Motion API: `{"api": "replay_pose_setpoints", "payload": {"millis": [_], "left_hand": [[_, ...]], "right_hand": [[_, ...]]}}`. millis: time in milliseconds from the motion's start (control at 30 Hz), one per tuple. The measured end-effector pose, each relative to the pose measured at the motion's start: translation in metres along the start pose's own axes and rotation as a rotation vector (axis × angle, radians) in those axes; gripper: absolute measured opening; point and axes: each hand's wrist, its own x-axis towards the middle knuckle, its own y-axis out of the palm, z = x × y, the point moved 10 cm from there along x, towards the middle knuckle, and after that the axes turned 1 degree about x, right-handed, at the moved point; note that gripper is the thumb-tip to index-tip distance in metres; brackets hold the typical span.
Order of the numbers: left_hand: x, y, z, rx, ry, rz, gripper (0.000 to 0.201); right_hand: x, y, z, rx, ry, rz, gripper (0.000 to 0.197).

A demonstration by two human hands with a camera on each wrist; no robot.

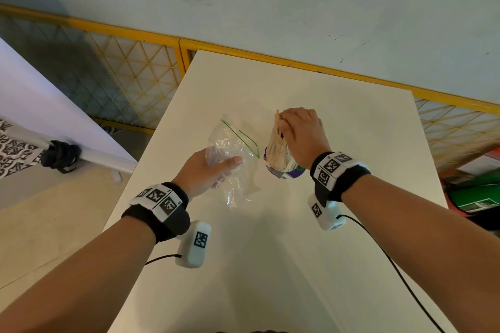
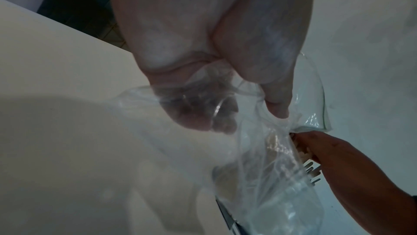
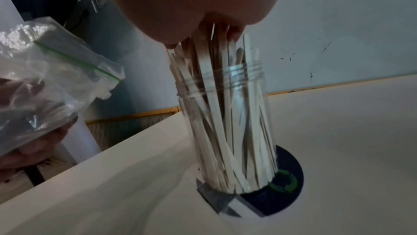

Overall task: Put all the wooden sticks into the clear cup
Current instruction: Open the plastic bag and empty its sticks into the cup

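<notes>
A clear cup (image 1: 278,155) (image 3: 228,114) stands upright on a dark round mat (image 3: 282,190) in the middle of the white table (image 1: 324,238). It is packed with pale wooden sticks (image 3: 225,131) (image 1: 278,140) that stick out above its rim. My right hand (image 1: 300,130) is over the cup, its fingers curled around the stick tops (image 3: 214,39). My left hand (image 1: 213,170) holds a crumpled clear zip bag (image 1: 232,149) (image 2: 270,158) (image 3: 45,71) with a green seal line, just left of the cup. The bag looks empty.
The table's left edge (image 1: 151,149) runs close to my left hand. A yellow mesh fence (image 1: 130,70) stands behind the table under a pale wall. A white slanted board (image 1: 40,116) is at far left; green items (image 1: 476,194) lie at far right.
</notes>
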Motion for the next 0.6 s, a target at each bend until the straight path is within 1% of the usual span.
{"api": "replay_pose_setpoints", "payload": {"millis": [67,100,133,200,267,300,333,400,500,600], "left_hand": [[0.000,-0.002,0.001,0.001,0.007,0.005,0.025],[0.000,-0.002,0.002,0.004,0.011,0.007,0.026],[0.000,-0.003,0.002,0.006,0.013,0.008,0.026],[0.002,-0.003,0.003,0.000,0.014,0.006,0.027],[0.003,-0.003,0.002,0.006,0.021,0.003,0.029],[0.004,-0.003,0.001,0.009,0.024,0.004,0.029],[0.004,-0.003,0.002,0.009,0.026,0.008,0.030],[0.005,-0.003,0.004,0.019,0.026,0.013,0.031],[0.007,-0.005,0.008,0.044,0.028,0.009,0.035],[0.009,-0.006,0.010,0.039,0.015,0.003,0.035]], "right_hand": [[-0.002,-0.009,0.002,-0.003,-0.006,-0.105,0.039],[0.000,-0.013,0.005,0.013,-0.025,-0.141,0.041],[0.002,-0.016,0.012,0.026,-0.059,-0.147,0.043],[0.008,-0.010,0.030,-0.027,-0.167,-0.069,0.047],[0.009,0.004,0.038,-0.178,-0.240,0.034,0.048],[0.010,0.012,0.033,-0.244,-0.220,0.089,0.049],[0.011,0.019,0.023,-0.285,-0.167,0.140,0.050],[0.012,0.027,0.005,-0.277,-0.061,0.218,0.050],[0.013,0.033,0.003,-0.157,-0.055,0.273,0.051],[0.013,0.037,0.002,-0.136,-0.061,0.319,0.053]]}}
